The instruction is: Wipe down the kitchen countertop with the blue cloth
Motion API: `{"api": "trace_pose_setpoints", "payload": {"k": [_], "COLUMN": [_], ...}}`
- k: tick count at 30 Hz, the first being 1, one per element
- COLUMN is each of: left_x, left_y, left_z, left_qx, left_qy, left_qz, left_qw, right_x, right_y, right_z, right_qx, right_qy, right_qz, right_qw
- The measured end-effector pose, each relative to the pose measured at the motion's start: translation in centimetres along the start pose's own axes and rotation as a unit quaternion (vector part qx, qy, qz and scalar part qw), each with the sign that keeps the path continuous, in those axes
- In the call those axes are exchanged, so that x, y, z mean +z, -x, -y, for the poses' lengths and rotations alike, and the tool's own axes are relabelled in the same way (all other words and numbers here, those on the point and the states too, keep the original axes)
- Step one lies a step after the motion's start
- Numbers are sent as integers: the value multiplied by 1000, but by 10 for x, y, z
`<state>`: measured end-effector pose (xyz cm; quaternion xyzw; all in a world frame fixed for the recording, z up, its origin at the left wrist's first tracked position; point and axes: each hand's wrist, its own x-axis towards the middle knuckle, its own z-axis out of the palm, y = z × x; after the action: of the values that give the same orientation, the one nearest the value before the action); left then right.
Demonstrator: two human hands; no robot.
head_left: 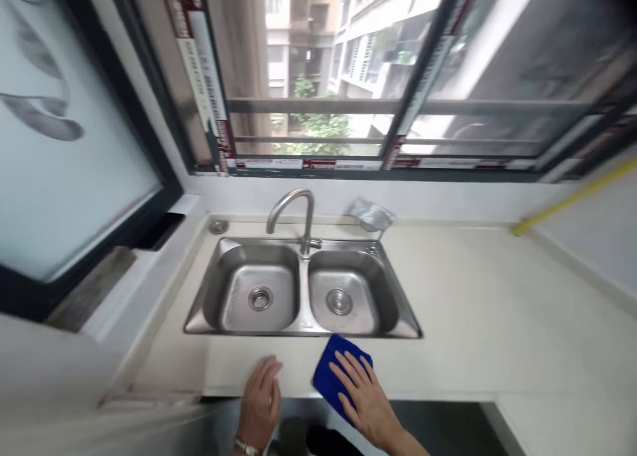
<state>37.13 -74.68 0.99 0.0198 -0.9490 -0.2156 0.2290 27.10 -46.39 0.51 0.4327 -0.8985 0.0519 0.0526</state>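
A folded blue cloth [326,376] lies on the pale countertop [462,350], just in front of the sink. My right hand [365,399] rests flat on top of the cloth with its fingers spread. One corner of the cloth reaches the sink's front rim, and its lower part extends past the counter's front edge. To the left, my left hand [261,399] is at the counter edge, holding nothing, its fingers loosely extended. A watch or bracelet [246,448] circles the left wrist.
A double-bowl steel sink [304,323] with a curved faucet [309,210] is set into the counter. Behind it sits a crumpled silvery packet [371,212]. A dark-framed window panel [164,197] stands open at left, and a yellow pipe [572,204] runs along the right wall.
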Motion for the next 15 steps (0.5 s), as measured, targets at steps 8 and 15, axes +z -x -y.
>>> {"api": "trace_pose_setpoints", "payload": {"k": [8, 15], "left_x": [69, 84], "left_y": [-28, -40], "left_z": [-7, -3], "left_qx": [-80, -203], "left_qy": [-66, -71], "left_qz": [25, 26], "left_qw": [994, 976], "right_x": [7, 17], "right_y": [123, 105], "right_z": [-138, -239], "right_qx": [306, 465], "right_qy": [113, 125], "right_qz": [-30, -117], "right_qw": [945, 868]}}
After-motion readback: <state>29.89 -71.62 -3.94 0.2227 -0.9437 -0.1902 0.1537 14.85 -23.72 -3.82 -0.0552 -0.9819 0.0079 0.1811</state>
